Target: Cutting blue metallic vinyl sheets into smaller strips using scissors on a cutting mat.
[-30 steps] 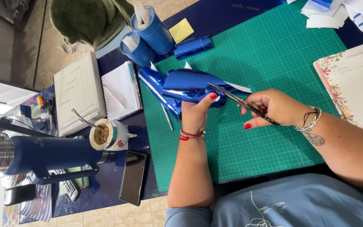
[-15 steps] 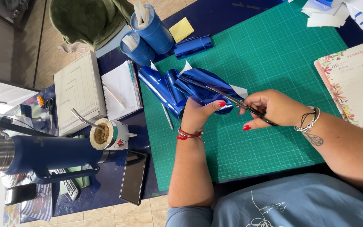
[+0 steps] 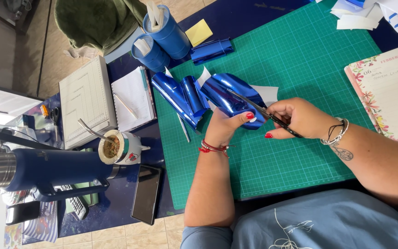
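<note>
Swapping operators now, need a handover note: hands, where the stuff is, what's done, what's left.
Left hand: grips the shiny blue foil sheet, curled up over the green cutting mat.
Right hand: holds black scissors, blades on the foil near the left thumb.
Cut foil strips lie curled on the mat left of the sheet; another blue piece sits by the two blue cups.
Done: some foil looks already cut.
Left: the cut through the held sheet is unfinished.
</note>
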